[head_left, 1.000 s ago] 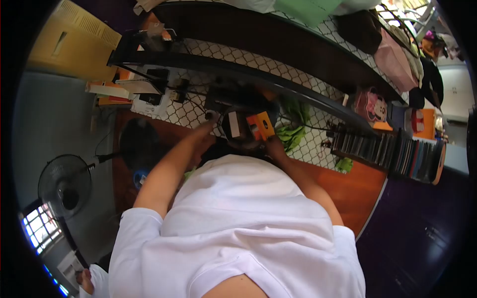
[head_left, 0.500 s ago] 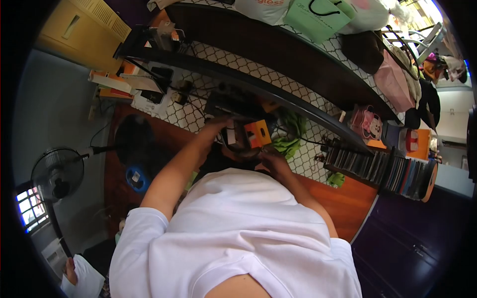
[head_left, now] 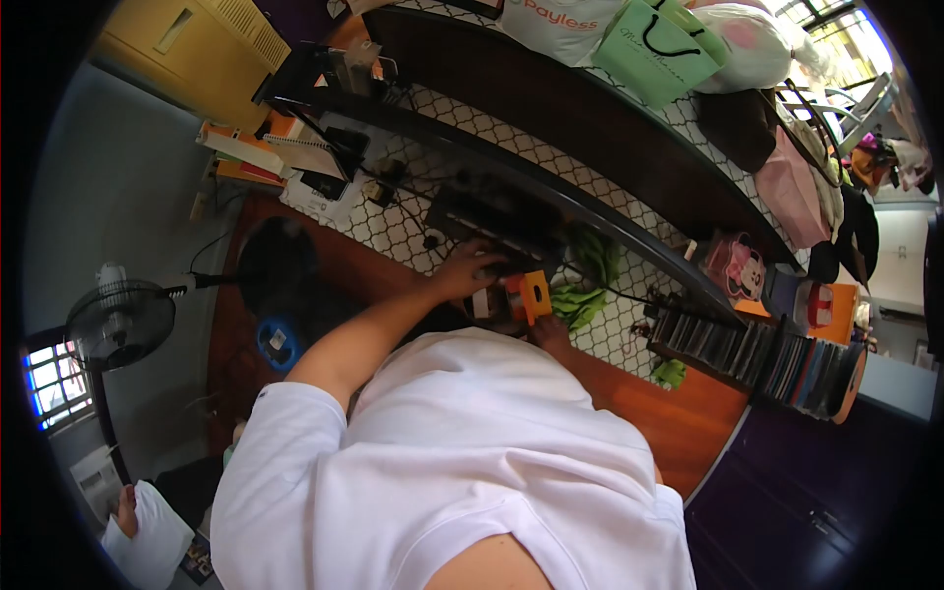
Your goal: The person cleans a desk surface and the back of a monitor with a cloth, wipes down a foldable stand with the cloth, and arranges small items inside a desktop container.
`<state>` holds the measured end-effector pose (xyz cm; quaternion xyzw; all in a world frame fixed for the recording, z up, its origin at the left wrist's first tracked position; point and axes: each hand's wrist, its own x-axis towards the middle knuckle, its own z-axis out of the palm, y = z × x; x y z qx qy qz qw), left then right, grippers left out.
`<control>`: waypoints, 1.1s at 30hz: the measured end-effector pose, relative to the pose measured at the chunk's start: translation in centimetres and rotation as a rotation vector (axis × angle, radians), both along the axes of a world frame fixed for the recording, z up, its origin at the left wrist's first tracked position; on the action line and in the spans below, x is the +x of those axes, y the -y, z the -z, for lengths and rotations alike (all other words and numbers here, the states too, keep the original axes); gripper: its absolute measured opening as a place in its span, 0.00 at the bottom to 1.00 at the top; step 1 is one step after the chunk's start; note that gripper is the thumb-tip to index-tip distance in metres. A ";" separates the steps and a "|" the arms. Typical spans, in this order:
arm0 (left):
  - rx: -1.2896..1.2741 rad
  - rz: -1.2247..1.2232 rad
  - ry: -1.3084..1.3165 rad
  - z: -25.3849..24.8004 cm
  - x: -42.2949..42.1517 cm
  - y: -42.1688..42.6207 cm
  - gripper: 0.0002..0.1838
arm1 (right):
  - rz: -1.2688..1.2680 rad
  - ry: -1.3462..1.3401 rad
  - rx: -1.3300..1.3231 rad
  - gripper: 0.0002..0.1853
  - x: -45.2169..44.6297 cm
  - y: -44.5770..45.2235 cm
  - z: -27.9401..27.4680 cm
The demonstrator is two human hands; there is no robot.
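An orange cardboard box with a dark cut-out sits low in front of my torso, close to the table's near edge. My right hand is at its lower right side and appears to grip it; the fingers are mostly hidden. My left hand reaches over the table edge just left of the box, fingers spread and slightly bent, holding nothing I can see. Beyond it lies a dark, box-like object, too shadowed to name. Green leaves lie right of the box.
A patterned tabletop runs beneath a dark shelf. Notebooks stand left, a row of disc cases right. A green paper bag sits above. A fan and another person's hand are at far left.
My left hand has come off the box and moved forward and right, its fingers now spread. The box and my right hand sit a little lower and further right. The view has shifted slightly.
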<state>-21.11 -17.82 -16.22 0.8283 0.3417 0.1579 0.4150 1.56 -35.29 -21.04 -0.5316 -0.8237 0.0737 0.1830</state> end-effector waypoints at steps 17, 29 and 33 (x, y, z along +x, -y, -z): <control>-0.163 0.466 -0.164 -17.9 2.7 -2.0 0.13 | 0.074 -0.326 0.246 0.25 -4.7 -7.9 -19.7; -0.050 0.313 0.026 -27.5 1.3 -3.3 0.06 | 0.051 -0.509 0.137 0.27 -4.8 -11.4 -27.0; -0.069 0.245 0.178 -29.9 -0.3 -3.4 0.08 | 0.025 -0.666 0.165 0.24 -5.9 -12.2 -30.5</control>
